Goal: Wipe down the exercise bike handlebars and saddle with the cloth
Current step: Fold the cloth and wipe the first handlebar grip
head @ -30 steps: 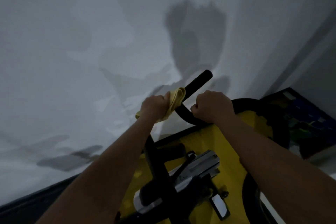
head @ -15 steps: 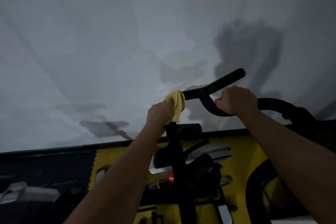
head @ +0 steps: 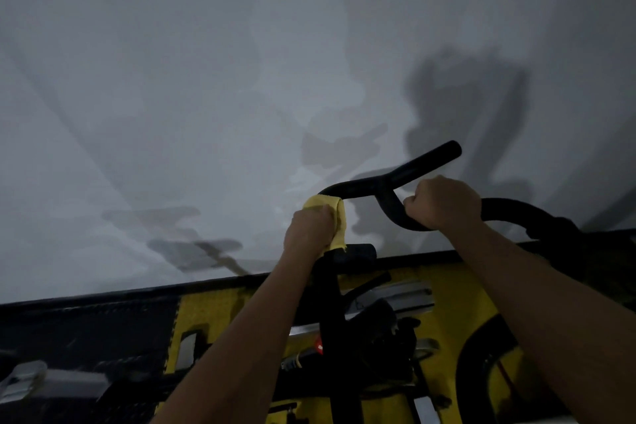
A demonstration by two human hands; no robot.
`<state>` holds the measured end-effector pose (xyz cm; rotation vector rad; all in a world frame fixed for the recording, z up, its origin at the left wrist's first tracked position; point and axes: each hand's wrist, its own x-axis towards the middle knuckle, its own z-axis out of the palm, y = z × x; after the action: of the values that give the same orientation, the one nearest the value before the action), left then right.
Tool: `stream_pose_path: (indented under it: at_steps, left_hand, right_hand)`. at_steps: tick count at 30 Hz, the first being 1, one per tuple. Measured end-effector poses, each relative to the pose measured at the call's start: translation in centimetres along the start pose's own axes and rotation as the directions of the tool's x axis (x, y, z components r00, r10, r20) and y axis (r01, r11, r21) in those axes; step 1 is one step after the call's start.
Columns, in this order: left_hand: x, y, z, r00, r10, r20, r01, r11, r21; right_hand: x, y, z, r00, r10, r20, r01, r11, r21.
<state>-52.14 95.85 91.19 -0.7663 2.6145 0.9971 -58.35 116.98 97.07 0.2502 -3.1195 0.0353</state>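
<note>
Both forearms are extended forward and upward from the lower edge of the view toward the handlebars of the exercise bike. The left hand is raised at the left end of the bar, knuckles toward the camera, fingers curled tightly around a yellow cloth. The cloth is bunched under the hand and pressed against the bar where it curves down toward the black upright post; a fold hangs below the hand on its right side. The right hand is closed in a fist around the lower loop of the handlebars, well apart from the cloth. A pale wall is seen behind, with yellow and black floor mats below. The saddle is not seen.
</note>
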Motion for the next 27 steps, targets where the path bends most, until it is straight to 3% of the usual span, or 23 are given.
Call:
stream_pose_path:
  at_steps: [3, 8, 12, 15, 20, 24, 27]
  left_hand:
    - [1.4, 0.8, -0.4, 1.000, 0.013, -0.017, -0.013, 0.999, 0.045]
    - [4.6, 1.7, -0.7, 0.976, 0.209, -0.066, -0.195, 0.966, 0.172]
    - [7.1, 2.8, -0.8, 0.888, 0.459, -0.030, -0.425, 0.844, 0.328]
    - [8.5, 4.7, -0.6, 0.864, 0.502, 0.042, -0.486, 0.807, 0.336]
    - [11.7, 8.7, 1.2, 0.719, 0.664, 0.204, -0.681, 0.614, 0.399]
    - [13.0, 11.9, 2.9, 0.706, 0.663, 0.249, -0.708, 0.642, 0.295]
    - [13.2, 14.4, 4.0, 0.730, 0.621, 0.285, -0.675, 0.720, 0.160]
  right_hand:
    - [0.0, -0.1, -0.1, 1.000, -0.015, 0.019, 0.016, 0.999, -0.029]
    - [0.1, -0.3, -0.1, 1.000, -0.004, 0.011, 0.005, 0.999, -0.047]
    - [0.4, -0.5, 0.1, 1.000, 0.012, -0.004, -0.012, 0.999, -0.036]
    - [0.5, -0.7, -0.1, 0.999, 0.008, -0.031, -0.009, 0.999, -0.031]
    - [0.7, -0.7, 0.1, 0.998, -0.027, -0.062, 0.021, 0.996, -0.082]
    - [0.7, -0.8, -0.1, 0.998, -0.053, -0.038, 0.049, 0.993, -0.105]
    - [0.7, -0.7, -0.2, 0.998, -0.063, -0.028, 0.060, 0.991, -0.118]
